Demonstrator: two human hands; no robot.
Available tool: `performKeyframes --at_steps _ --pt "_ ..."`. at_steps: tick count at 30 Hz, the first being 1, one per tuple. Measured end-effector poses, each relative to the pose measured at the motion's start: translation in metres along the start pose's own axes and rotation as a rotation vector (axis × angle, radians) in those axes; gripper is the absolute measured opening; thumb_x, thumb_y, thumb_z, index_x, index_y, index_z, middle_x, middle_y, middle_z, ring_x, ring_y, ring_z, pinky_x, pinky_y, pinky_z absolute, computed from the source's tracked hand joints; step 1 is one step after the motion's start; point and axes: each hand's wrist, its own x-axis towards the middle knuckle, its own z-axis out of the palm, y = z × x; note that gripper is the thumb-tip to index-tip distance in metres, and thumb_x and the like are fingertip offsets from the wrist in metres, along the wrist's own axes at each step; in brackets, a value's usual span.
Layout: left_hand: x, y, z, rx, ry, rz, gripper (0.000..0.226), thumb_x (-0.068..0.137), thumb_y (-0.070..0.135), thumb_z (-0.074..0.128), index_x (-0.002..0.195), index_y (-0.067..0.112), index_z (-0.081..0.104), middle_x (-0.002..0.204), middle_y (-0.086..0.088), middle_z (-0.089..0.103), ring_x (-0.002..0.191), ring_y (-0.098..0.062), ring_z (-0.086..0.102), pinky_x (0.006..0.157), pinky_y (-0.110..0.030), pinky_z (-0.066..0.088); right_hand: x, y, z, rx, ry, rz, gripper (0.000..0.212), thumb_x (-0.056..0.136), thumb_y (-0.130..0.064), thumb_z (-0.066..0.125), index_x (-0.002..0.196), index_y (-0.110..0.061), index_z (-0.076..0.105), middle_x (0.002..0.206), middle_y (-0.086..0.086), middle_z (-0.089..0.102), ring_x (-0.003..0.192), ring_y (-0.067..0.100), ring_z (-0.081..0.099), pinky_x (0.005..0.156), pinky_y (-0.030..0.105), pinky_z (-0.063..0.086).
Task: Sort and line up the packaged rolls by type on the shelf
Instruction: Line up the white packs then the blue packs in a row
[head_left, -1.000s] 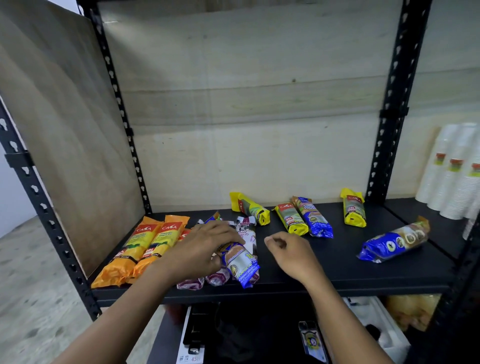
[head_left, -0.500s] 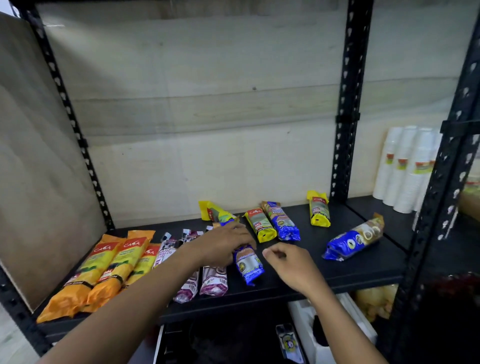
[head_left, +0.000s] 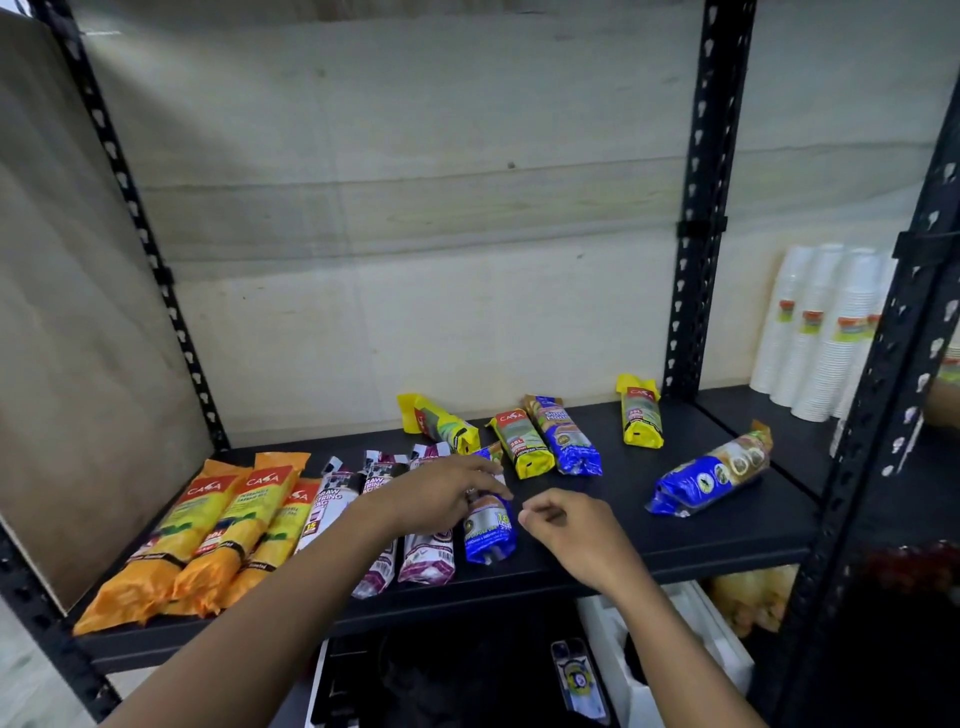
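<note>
Three orange rolls (head_left: 208, 535) lie side by side at the left of the black shelf (head_left: 727, 540). Next to them lie white-and-purple rolls (head_left: 426, 564), partly under my left forearm. My left hand (head_left: 441, 493) rests on the upper end of a blue roll (head_left: 488, 532) pointing toward me. My right hand (head_left: 571, 535) hovers just right of it, fingers curled, holding nothing. Behind lie three yellow rolls (head_left: 522, 444), one more blue roll (head_left: 569, 441) among them, and a third blue roll (head_left: 711, 475) lies askew at the right.
Black perforated uprights (head_left: 696, 218) frame the bay, with a wooden panel (head_left: 78, 312) on the left. Stacks of white cups (head_left: 826, 332) stand on the adjoining shelf to the right. Boxes and a white bin (head_left: 675, 670) sit on the level below.
My view has swung right and closer. My left hand has slid the blue roll rightward, off the purple rolls, so it lies beside them. My right hand stayed close by.
</note>
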Motion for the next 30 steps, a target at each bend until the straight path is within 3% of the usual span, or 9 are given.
performKeyframes --at_steps 6,9,12,14,18,22,26,30 --pt "-0.001 0.007 0.005 -0.088 0.053 -0.051 0.039 0.096 0.027 0.041 0.125 0.037 0.065 0.153 0.004 0.042 0.140 -0.011 0.036 0.112 -0.037 0.035 0.004 0.004 -0.015 0.014 0.089 0.000 0.016 0.092 -0.038 0.069 0.102 -0.027 0.074 0.092 -0.014 0.069 0.084 -0.003 0.064 0.069 0.010 0.047" --pt "0.008 0.017 0.011 -0.066 0.161 -0.090 0.032 0.098 0.031 0.044 0.118 0.032 0.069 0.140 0.005 0.053 0.132 -0.010 0.041 0.106 -0.034 0.037 0.006 0.013 -0.031 -0.019 0.180 -0.010 0.014 0.092 -0.035 0.068 0.101 -0.025 0.074 0.093 -0.011 0.067 0.082 0.000 0.063 0.068 0.011 0.048" --pt "0.028 0.033 0.015 -0.045 0.296 -0.086 0.028 0.097 0.041 0.045 0.111 0.033 0.068 0.116 0.011 0.058 0.117 -0.011 0.047 0.097 -0.037 0.045 0.006 0.029 -0.051 -0.135 0.318 0.014 0.011 0.093 -0.034 0.064 0.100 -0.028 0.070 0.097 -0.007 0.062 0.085 0.006 0.063 0.075 0.029 0.055" --pt "0.047 0.043 0.016 -0.024 0.340 -0.071 0.029 0.095 0.045 0.045 0.110 0.033 0.067 0.113 0.011 0.057 0.115 -0.012 0.048 0.092 -0.039 0.048 0.004 0.039 -0.062 -0.209 0.404 0.049 0.015 0.092 -0.029 0.061 0.105 -0.028 0.069 0.103 -0.005 0.057 0.092 0.015 0.062 0.078 0.040 0.055" --pt "0.083 0.068 0.019 -0.026 0.343 -0.017 0.029 0.092 0.043 0.048 0.113 0.035 0.066 0.119 0.008 0.057 0.117 -0.015 0.048 0.092 -0.038 0.048 -0.005 0.051 -0.081 -0.254 0.540 0.127 0.027 0.093 -0.023 0.060 0.119 -0.025 0.065 0.120 0.002 0.049 0.113 0.023 0.051 0.078 0.040 0.052" --pt "0.111 0.084 0.021 0.014 0.351 -0.066 0.039 0.092 0.036 0.056 0.131 0.033 0.058 0.137 0.003 0.047 0.127 -0.016 0.043 0.094 -0.032 0.043 -0.009 0.063 -0.098 -0.240 0.639 0.178 0.039 0.093 -0.026 0.062 0.132 -0.021 0.057 0.133 0.009 0.039 0.121 0.030 0.040 0.084 0.038 0.046" --pt "0.132 0.080 0.024 0.082 0.223 -0.177 0.065 0.090 0.040 0.062 0.149 0.032 0.036 0.157 -0.008 0.025 0.144 -0.028 0.026 0.109 -0.043 0.037 -0.010 0.074 -0.106 -0.332 0.602 0.188 0.061 0.090 -0.046 0.066 0.146 -0.027 0.047 0.139 0.008 0.028 0.123 0.028 0.029 0.091 0.038 0.045" --pt "0.149 0.072 0.030 0.118 0.132 -0.234 0.080 0.088 0.044 0.065 0.154 0.035 0.022 0.164 -0.008 0.009 0.149 -0.031 0.017 0.114 -0.048 0.033 -0.006 0.082 -0.108 -0.402 0.443 0.197 0.083 0.080 -0.070 0.064 0.151 -0.037 0.037 0.149 0.002 0.017 0.128 0.028 0.022 0.098 0.040 0.048"
